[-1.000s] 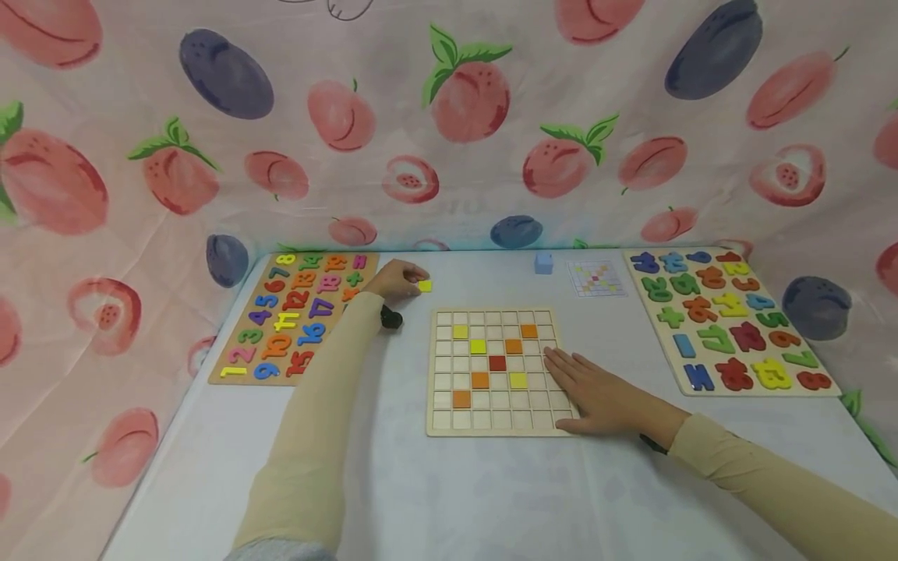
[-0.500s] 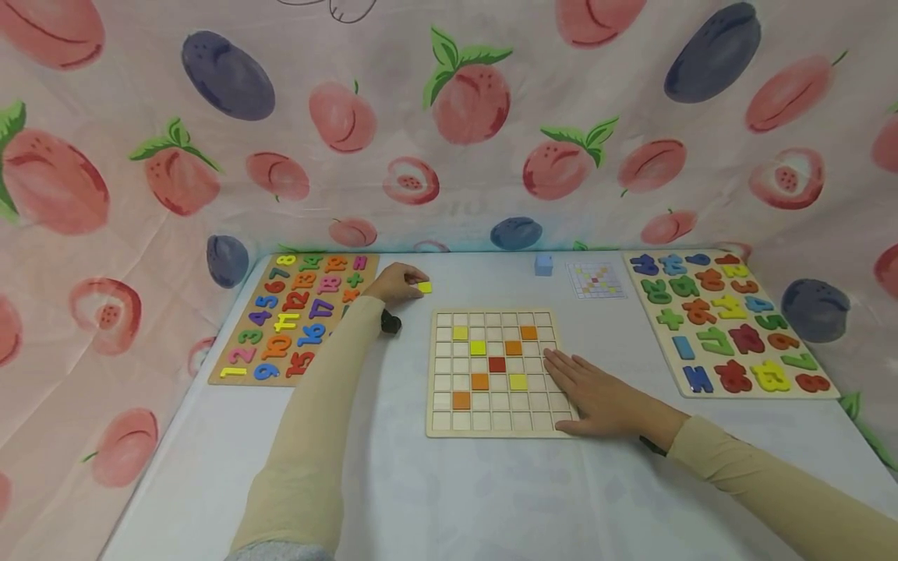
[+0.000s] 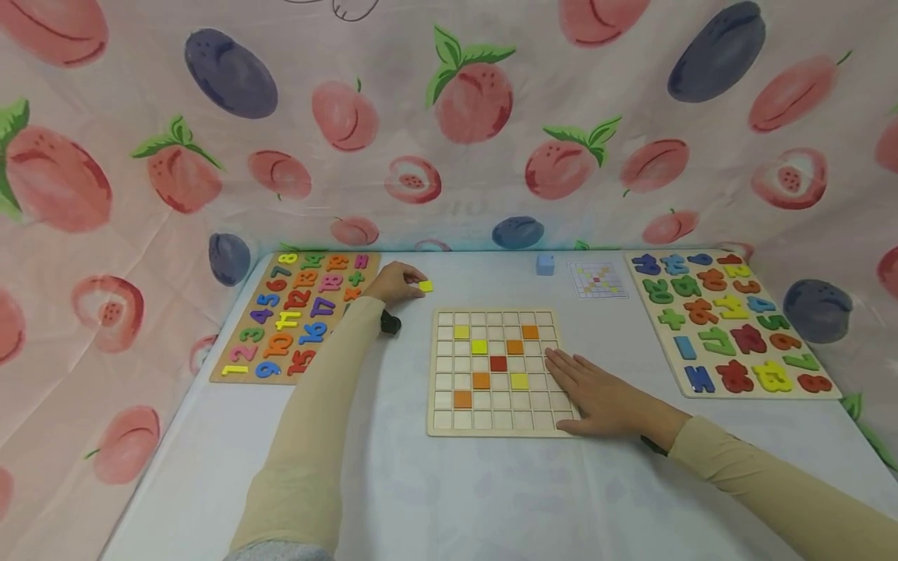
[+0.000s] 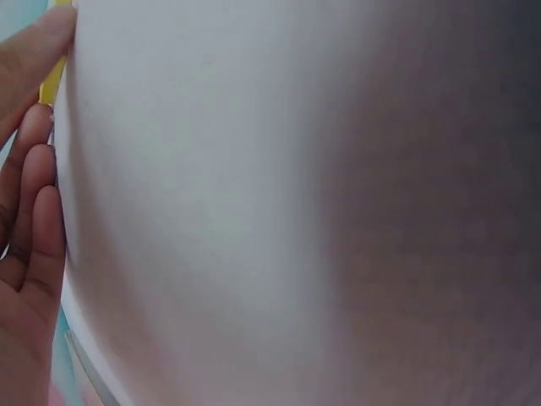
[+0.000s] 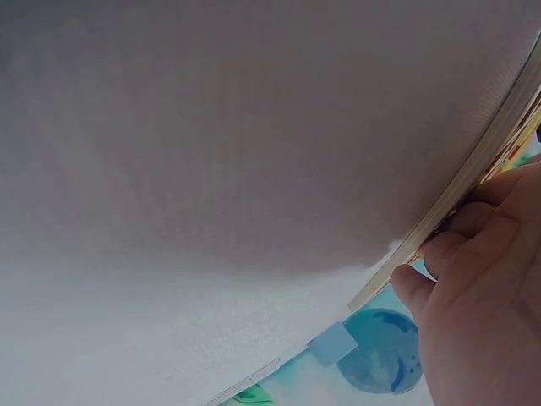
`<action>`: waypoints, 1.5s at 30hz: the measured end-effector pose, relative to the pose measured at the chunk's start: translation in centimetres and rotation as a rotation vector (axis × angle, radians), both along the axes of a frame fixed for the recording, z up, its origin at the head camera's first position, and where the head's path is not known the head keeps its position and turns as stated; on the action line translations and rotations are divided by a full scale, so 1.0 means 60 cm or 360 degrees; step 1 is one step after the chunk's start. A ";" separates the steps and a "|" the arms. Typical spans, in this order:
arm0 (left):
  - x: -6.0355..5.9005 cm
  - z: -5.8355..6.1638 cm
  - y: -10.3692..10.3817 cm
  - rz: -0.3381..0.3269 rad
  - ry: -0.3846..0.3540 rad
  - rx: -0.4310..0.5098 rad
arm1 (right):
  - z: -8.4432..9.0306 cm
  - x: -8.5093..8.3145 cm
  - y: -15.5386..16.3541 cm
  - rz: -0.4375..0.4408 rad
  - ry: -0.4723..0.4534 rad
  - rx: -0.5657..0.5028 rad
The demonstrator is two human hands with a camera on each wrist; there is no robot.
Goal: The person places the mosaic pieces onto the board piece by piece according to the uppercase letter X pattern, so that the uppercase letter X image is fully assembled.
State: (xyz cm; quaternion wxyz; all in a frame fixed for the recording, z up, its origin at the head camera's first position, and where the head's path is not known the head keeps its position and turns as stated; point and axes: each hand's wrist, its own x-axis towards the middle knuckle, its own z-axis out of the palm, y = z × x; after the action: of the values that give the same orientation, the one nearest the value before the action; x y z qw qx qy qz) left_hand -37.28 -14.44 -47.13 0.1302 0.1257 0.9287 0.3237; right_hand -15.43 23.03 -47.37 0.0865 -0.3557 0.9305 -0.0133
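My left hand (image 3: 394, 284) is out at the far left of the table, its thumb and fingers pinching a small yellow square tile (image 3: 426, 286). In the left wrist view a sliver of that yellow tile (image 4: 52, 80) shows between thumb and fingertips. Centred on the table lies a wooden grid board (image 3: 505, 419). A red tile (image 3: 498, 364) sits mid-grid, with several orange and yellow tiles on diagonals around it. My right hand (image 3: 599, 397) rests flat with straight fingers on the board's right edge; the right wrist view shows its fingers along the board's side (image 5: 469, 169).
A number puzzle board (image 3: 247, 315) lies at the left, partly under my left arm, and another number puzzle board (image 3: 669, 343) at the right. Toward the back are a light blue block (image 3: 545, 265) and a printed pattern card (image 3: 596, 290). Fruit-print fabric (image 3: 449, 101) hangs behind the table.
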 end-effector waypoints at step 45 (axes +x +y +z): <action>-0.002 -0.005 0.006 -0.0021 0.0032 0.0054 | -0.009 -0.002 0.000 0.0000 0.0045 -0.0051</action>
State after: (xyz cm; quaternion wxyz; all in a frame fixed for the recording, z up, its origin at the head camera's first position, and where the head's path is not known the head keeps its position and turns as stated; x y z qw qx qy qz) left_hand -37.43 -14.07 -47.45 0.1209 0.1371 0.9235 0.3373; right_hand -15.53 23.06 -47.88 0.0678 -0.3572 0.9313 -0.0232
